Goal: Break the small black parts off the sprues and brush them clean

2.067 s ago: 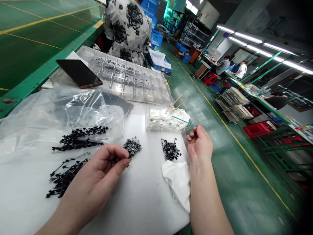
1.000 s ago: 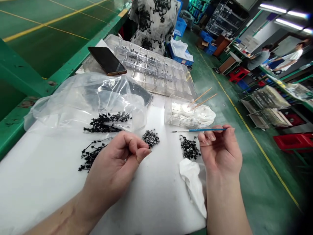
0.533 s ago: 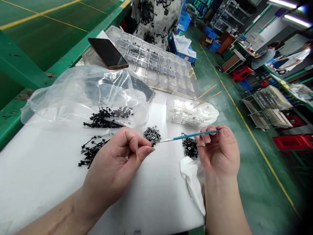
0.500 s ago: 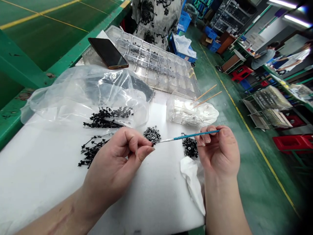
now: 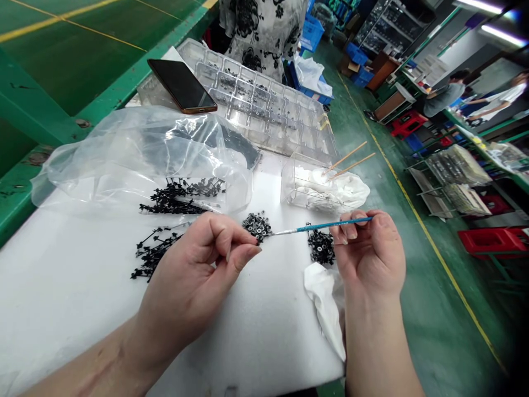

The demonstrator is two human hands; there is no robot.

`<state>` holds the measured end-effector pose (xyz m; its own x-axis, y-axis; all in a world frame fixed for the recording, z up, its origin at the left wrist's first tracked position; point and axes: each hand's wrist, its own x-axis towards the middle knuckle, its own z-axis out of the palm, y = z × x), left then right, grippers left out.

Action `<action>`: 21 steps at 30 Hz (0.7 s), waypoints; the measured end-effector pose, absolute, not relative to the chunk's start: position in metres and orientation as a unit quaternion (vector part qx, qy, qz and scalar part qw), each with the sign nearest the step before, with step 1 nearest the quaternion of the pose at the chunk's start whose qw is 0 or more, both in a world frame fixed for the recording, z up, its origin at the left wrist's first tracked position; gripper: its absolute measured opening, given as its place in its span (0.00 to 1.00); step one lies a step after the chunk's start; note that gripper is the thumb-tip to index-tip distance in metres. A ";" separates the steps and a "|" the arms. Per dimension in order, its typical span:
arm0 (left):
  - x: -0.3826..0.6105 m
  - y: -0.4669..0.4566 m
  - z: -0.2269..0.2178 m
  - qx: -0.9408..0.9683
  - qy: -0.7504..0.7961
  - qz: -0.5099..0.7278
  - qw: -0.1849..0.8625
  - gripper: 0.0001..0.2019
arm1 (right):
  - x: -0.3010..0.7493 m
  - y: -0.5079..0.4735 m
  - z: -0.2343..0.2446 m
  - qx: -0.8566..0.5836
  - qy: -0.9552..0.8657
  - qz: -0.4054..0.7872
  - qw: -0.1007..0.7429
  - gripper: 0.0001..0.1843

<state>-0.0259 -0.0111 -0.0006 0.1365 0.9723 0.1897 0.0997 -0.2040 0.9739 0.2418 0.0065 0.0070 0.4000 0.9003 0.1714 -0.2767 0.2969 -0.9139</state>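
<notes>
My right hand is closed round a thin blue brush, whose tip points left at a heap of small black rings. My left hand is pinched shut just left of that tip; what its fingertips hold is too small to name. A second heap of black rings lies under the brush, beside my right hand. Black plastic sprues lie on the white pad to the left, some of them close to my left hand.
A crumpled clear bag, a clear compartment tray and a phone lie behind. A small clear box holds white cloth and wooden sticks. A white tissue lies near the pad's edge. A person in a floral top stands beyond.
My right hand swung the brush from pointing away at the clear box to pointing left, and its tip has reached the ring heap beside my left fingertips. The camera view tilted downward.
</notes>
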 end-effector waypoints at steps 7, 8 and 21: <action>-0.026 -0.009 -0.003 0.596 0.449 0.481 0.460 0.18 | 0.275 0.019 0.002 -0.467 -0.288 0.326 0.770 0.17; -0.027 -0.009 -0.004 0.594 0.450 0.482 0.461 0.18 | 0.281 0.022 -0.001 -0.493 -0.270 0.297 0.772 0.19; -0.029 -0.005 -0.010 0.552 0.458 0.493 0.492 0.19 | 0.313 0.040 -0.027 -0.631 -0.179 0.168 0.736 0.25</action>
<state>-0.0293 -0.0046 -0.0098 0.0942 0.9912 0.0927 0.0205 -0.0950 0.9953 0.3130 0.0398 -0.0270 0.8798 0.4726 0.0515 -0.0213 0.1473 -0.9889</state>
